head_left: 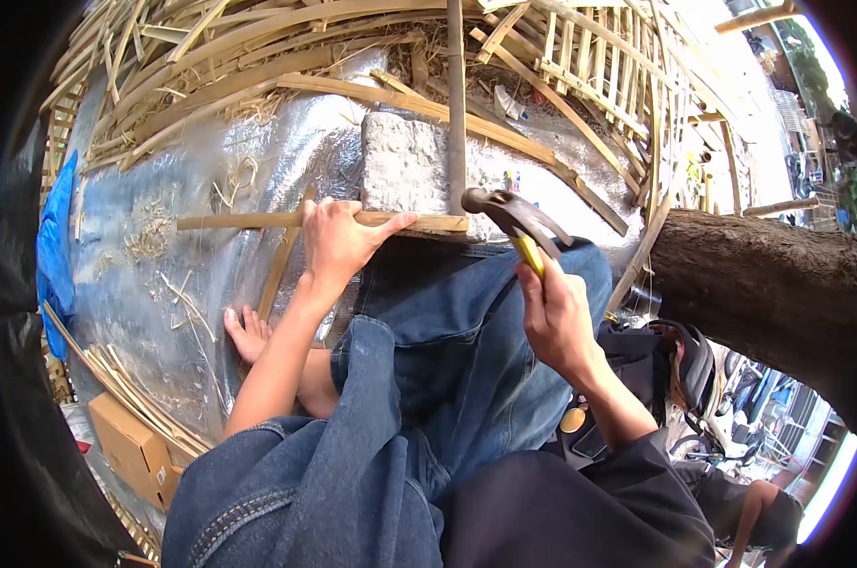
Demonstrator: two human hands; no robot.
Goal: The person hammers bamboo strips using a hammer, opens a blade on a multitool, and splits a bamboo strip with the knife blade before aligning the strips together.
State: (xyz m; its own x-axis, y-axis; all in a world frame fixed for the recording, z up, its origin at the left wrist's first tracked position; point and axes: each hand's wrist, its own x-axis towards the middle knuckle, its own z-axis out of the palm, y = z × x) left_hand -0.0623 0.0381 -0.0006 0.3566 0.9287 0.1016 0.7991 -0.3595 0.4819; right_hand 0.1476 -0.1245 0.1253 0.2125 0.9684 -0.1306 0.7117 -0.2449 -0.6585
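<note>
From my end, the left hand (339, 239) is clamped on a wooden strip (244, 221) along the near edge of the concrete block (403, 163); the right hand (556, 320) grips a hammer (530, 252). I judge the strip positioned, the hammering unfinished.

1. The left forearm (285, 358) is extended forward.
2. The left hand (339, 237) is turned palm down, with the fingers bent and the thumb stretched rightward.
3. The right forearm (618, 402) is angled forward and inward.
4. The right hand (553, 317) is closed in a grip.
</note>
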